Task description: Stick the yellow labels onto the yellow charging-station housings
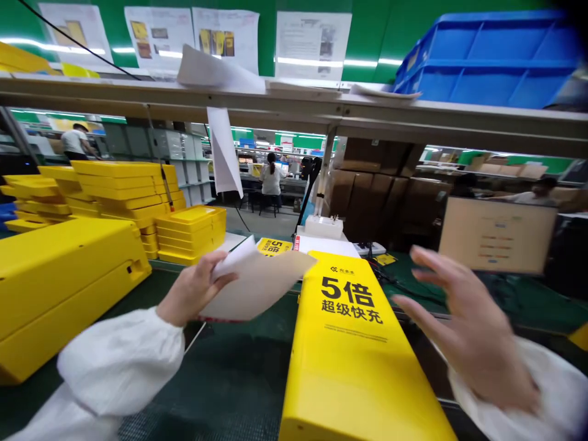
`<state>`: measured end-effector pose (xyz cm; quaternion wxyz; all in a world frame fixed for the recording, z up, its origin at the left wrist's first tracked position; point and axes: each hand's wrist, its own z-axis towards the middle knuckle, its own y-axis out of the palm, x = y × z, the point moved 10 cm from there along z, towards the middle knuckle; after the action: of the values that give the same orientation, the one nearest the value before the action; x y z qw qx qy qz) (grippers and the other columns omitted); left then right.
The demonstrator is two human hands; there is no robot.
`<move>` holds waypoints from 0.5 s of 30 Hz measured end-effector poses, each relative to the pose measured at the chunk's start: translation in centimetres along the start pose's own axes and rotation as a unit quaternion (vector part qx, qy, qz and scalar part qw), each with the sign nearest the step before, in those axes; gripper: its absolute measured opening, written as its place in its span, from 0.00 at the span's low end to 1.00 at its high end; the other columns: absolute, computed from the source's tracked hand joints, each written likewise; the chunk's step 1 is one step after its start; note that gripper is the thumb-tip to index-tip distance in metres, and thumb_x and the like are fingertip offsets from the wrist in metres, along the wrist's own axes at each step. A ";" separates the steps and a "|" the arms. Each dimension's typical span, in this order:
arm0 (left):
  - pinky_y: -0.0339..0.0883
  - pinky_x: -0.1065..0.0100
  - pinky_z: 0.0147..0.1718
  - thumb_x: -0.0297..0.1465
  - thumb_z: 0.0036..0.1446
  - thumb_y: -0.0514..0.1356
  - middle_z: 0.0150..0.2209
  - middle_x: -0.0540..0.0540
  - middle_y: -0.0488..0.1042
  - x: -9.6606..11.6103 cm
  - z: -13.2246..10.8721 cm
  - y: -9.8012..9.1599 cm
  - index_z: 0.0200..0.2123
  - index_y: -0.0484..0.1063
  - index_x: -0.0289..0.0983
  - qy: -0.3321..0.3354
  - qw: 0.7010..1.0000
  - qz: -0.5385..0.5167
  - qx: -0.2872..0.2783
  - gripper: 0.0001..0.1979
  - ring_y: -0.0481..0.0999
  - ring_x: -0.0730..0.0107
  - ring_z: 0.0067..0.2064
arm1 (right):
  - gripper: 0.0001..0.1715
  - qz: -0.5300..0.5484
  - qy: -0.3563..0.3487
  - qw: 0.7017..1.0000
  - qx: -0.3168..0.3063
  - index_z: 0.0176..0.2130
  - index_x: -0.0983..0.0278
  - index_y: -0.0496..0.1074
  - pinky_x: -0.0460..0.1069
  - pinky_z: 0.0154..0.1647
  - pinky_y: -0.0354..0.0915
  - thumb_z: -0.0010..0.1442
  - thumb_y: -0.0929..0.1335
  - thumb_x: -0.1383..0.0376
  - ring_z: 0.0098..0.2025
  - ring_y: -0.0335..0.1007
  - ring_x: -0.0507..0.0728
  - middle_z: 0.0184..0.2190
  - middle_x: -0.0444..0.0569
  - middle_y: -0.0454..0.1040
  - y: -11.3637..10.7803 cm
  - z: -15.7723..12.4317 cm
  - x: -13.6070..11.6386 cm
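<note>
Yellow printed panel (353, 343), marked with a black "5" and Chinese characters, lies lengthwise on the green-matted workbench (229, 373) in front of the person, between two white-sleeved arms. A bulky yellow casing (59, 282) sits at the bench's left side, stacked yellow trays (124, 190) are behind it, and a blue crate (487, 58) rests on the overhead shelf. A pale paper sheet (261, 285), raised just left of the panel's far end, is pinched by the left hand (193, 294). The right hand (468, 331) hovers open to the panel's right, fingers spread, touching nothing.
</note>
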<state>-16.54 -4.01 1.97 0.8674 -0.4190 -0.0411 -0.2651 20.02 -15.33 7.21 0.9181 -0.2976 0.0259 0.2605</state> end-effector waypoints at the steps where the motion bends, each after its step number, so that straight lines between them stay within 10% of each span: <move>1: 0.67 0.66 0.34 0.43 0.53 0.56 0.43 0.44 0.74 4.4 1.6 -2.0 0.44 0.57 0.42 0.133 0.990 -0.010 0.054 0.19 0.76 0.62 0.39 | 0.38 0.014 -0.040 0.999 0.000 0.60 0.61 0.53 0.60 0.55 0.60 0.55 0.67 0.55 0.54 0.62 0.64 0.57 0.55 0.59 0.9 2.9 -1.6; 4: 0.66 0.70 0.27 0.36 0.55 0.57 0.38 0.48 0.75 13.0 5.2 -5.5 0.46 0.57 0.42 0.344 0.926 -0.005 0.154 0.17 0.76 0.69 0.32 | 0.30 0.111 -0.075 0.988 -0.076 0.52 0.66 0.65 0.58 0.55 0.60 0.54 0.67 0.54 0.54 0.62 0.63 0.51 0.55 0.68 5.6 9.5 -2.9; 7: 0.67 0.62 0.37 0.36 0.51 0.62 0.42 0.45 0.72 15.1 9.8 -6.5 0.50 0.57 0.41 0.332 0.909 0.011 0.251 0.25 0.74 0.64 0.39 | 0.18 0.181 0.111 0.973 -0.093 0.36 0.65 0.72 0.50 0.32 0.70 0.52 0.68 0.54 0.33 0.73 0.58 0.31 0.48 0.76 10.0 13.0 3.6; 11: 0.51 0.53 0.57 0.36 0.49 0.63 0.54 0.38 0.61 10.1 13.6 -2.3 0.52 0.56 0.38 0.166 0.941 -0.103 0.275 0.28 0.57 0.57 0.59 | 0.23 0.110 0.312 0.943 -0.022 0.42 0.67 0.68 0.45 0.20 0.65 0.48 0.71 0.58 0.27 0.70 0.55 0.33 0.50 0.74 13.2 14.3 16.0; 15: 0.43 0.48 0.59 0.33 0.53 0.56 0.56 0.35 0.54 2.5 10.7 8.7 0.47 0.60 0.36 -0.035 0.945 -0.274 0.174 0.19 0.50 0.54 0.61 | 0.11 0.071 0.404 0.908 -0.080 0.37 0.69 0.69 0.46 0.28 0.67 0.56 0.68 0.64 0.29 0.69 0.50 0.32 0.47 0.72 18.8 12.3 26.4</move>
<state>-8.46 7.40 3.46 0.8185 -0.2435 -0.2304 -0.4666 32.18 16.72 1.94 0.7814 -0.4471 0.3948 0.1832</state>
